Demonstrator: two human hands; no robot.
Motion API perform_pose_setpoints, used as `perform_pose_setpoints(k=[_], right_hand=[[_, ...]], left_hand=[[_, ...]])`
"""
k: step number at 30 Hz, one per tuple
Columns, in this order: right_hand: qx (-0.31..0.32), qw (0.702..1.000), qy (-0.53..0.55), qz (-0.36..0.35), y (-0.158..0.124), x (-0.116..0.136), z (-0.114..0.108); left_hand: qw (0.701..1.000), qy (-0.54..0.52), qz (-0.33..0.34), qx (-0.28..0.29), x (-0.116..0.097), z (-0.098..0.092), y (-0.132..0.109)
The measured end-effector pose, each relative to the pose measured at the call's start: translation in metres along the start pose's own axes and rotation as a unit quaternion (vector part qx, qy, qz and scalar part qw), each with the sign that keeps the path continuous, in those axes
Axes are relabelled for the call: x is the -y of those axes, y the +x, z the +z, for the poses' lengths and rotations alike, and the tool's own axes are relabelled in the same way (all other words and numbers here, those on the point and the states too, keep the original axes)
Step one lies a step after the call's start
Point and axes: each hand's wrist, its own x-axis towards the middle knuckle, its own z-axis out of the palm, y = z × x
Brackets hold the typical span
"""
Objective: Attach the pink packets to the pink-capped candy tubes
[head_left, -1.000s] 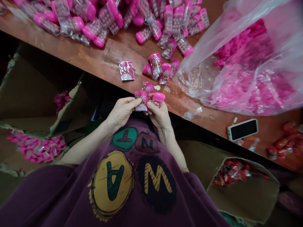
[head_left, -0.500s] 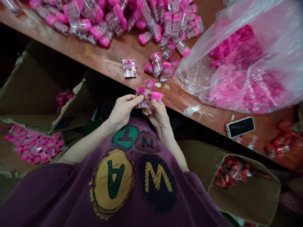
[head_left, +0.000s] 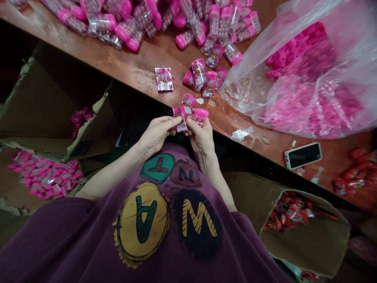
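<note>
My left hand (head_left: 155, 135) pinches a flat pink printed sleeve (head_left: 179, 113) with a clear lower part between thumb and fingers. In my right hand (head_left: 204, 138) is a small clear bottle (head_left: 201, 114) with a pink cap and pink candy balls inside. The right thumb also touches the sleeve's edge, so the bottle and sleeve are side by side. Just beyond the hands, another printed sleeve (head_left: 188, 100) lies at the table edge. A flat stack of sleeves (head_left: 164, 79) rests farther left, and several sleeved bottles (head_left: 209, 84) lie to the right.
Many capped candy bottles (head_left: 129, 29) are heaped along the table's far side. A clear bag (head_left: 312, 106) of pink caps fills the right, near a phone (head_left: 303, 155) and red wrapped pieces (head_left: 357, 173). Cardboard boxes (head_left: 312, 243) stand below, and pink bottles (head_left: 47, 175) lie lower left.
My right hand has tilted the bottle so its candy shows beneath the cap, and the right thumb has moved onto the sleeve. The view has shifted slightly.
</note>
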Motion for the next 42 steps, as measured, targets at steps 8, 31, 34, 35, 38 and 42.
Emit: perform_pose_setpoints(k=[8,31,34,35,38,42], right_hand=[[0.040,0.999,0.001,0.011,-0.013,0.008,0.004],[0.029,0.993,-0.113,-0.019,-0.031,-0.016,0.006],[0.017,0.993,-0.113,-0.019,-0.028,-0.018,0.002],[0.016,0.993,-0.112,-0.018,-0.027,-0.019,0.001],[0.011,0.994,-0.111,-0.017,-0.024,-0.021,0.000],[0.003,0.994,-0.112,-0.016,-0.020,-0.020,0.001]], left_hand=[[0.995,-0.066,0.032,-0.068,0.000,-0.005,0.004],[0.975,-0.173,-0.103,-0.092,0.005,0.002,0.013],[0.973,-0.184,-0.111,-0.089,0.006,0.003,0.013],[0.972,-0.185,-0.112,-0.088,0.007,0.002,0.013],[0.972,-0.189,-0.113,-0.088,0.008,0.001,0.016],[0.971,-0.191,-0.112,-0.093,0.008,-0.001,0.019]])
